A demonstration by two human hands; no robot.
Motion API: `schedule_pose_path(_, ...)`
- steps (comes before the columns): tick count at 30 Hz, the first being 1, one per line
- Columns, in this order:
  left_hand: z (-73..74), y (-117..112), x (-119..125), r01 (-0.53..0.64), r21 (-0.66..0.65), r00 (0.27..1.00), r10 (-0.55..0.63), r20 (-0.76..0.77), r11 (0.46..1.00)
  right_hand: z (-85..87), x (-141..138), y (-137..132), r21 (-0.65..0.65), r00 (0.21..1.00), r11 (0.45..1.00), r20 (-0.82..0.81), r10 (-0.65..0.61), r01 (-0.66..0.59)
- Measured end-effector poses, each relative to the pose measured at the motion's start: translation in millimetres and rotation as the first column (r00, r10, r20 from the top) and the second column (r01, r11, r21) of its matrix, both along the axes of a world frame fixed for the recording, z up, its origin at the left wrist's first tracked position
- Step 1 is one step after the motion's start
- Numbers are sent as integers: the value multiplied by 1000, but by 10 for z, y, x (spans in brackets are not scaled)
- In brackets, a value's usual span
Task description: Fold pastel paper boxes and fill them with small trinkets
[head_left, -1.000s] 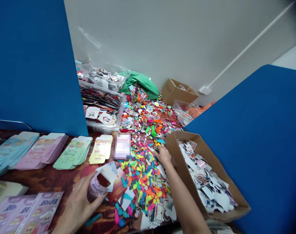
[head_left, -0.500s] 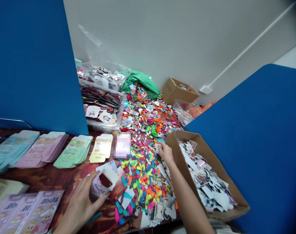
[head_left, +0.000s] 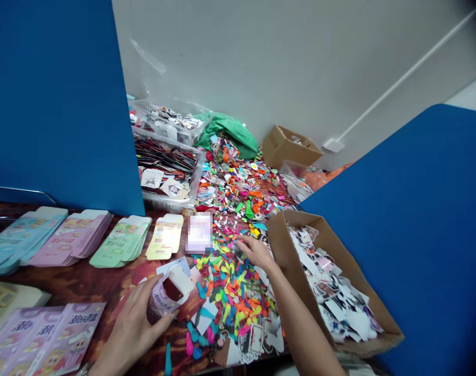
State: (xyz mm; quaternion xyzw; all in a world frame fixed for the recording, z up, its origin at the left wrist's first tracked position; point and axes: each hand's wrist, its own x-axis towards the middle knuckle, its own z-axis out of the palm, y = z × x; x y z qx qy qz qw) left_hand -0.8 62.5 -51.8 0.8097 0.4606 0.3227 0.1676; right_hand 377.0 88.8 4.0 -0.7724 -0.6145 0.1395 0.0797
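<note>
My left hand (head_left: pixel 134 329) grips a small lilac printed cylinder (head_left: pixel 158 304) with a white end piece, held tilted over the wood-patterned table top (head_left: pixel 84 284). My right hand (head_left: pixel 257 251) rests with fingers spread on a heap of colourful balloons and paper cut-outs (head_left: pixel 233 297), beside a cardboard tray (head_left: pixel 287 245) of cut white photo paper. Flat stacks of teal (head_left: pixel 22 243), pink (head_left: pixel 73 238), green (head_left: pixel 122 241) and yellow (head_left: pixel 165 237) printed cards lie in a row. Lilac printed cards (head_left: pixel 45 334) sit close to my left hand.
Blue partitions (head_left: pixel 53 104) stand on the left, with another (head_left: pixel 418 183) on the right. Behind the table are clear plastic bins (head_left: pixel 171 201), a green bag (head_left: pixel 230 130), a cardboard box (head_left: pixel 288 149), and a spread of colourful scraps reaching the wall.
My right hand has slid left over the balloons and its fingers have spread. My left hand still holds the cylinder. The view has shifted slightly.
</note>
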Motion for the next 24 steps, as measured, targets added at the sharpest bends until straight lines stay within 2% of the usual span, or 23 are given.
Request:
schedule_pose_path(6,65,-13,14,12,-20,1000,-12,7,1000,-153,-99,18,-31,989,993,99,-107,110)
schedule_pose_path(10,101,-24,26,21,-50,999,-19,34,999,-184,-197,13,-24,991,994,86,-106,109)
schedule_pose_path(13,112,-22,43,33,-67,999,-30,41,997,-42,-246,6,33,997,997,21,-74,74)
schedule_pose_path(17,125,-4,109,34,-75,999,-31,35,997,301,-408,-54,96,990,995,-135,42,-29)
schedule_pose_path(19,142,3,163,40,-85,999,-37,40,996,468,-593,-109,134,944,987,-305,126,-88)
schedule_pose_path(22,169,0,243,37,-100,999,-33,39,994,633,-970,-195,171,792,965,-552,262,-200)
schedule_pose_path(24,178,-16,280,34,-101,999,-31,29,994,665,-1234,-243,184,772,937,-531,350,-298)
